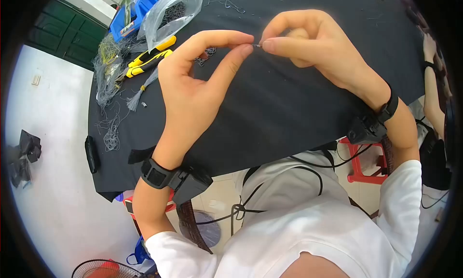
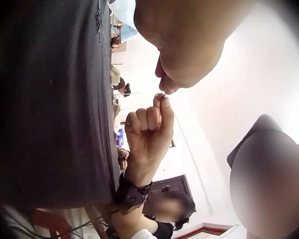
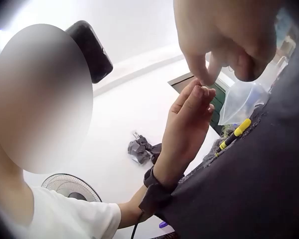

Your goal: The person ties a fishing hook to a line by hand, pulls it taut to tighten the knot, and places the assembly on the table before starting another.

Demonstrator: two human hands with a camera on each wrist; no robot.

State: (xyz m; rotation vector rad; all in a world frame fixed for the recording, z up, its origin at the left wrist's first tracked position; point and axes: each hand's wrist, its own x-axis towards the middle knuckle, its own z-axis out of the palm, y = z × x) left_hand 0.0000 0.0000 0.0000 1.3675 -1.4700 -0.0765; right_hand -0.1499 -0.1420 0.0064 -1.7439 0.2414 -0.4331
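Note:
Over the dark cloth, both hands meet fingertip to fingertip. A tiny grey, metallic-looking piece (image 1: pixel 257 46) bridges the small gap between them; its exact kind is too small to tell. My left hand (image 1: pixel 193 87) pinches its left end between thumb and index finger. From the other side, my right hand (image 1: pixel 325 48) pinches the right end with thumb and index, its other fingers curled in. In the left wrist view the right hand (image 2: pixel 148 132) shows beyond the left. Behind the left fingers lies a small heap of grey links (image 1: pixel 205 56), partly hidden.
Left of the hands lie yellow-and-black-handled pliers (image 1: pixel 149 61), tangled grey strands (image 1: pixel 103 75) and a tied bundle (image 1: pixel 137 98). A clear plastic bag (image 1: pixel 159 29) and a blue bin (image 1: pixel 117 24) stand behind. Another person's arm (image 1: pixel 429 48) rests at the table's right edge.

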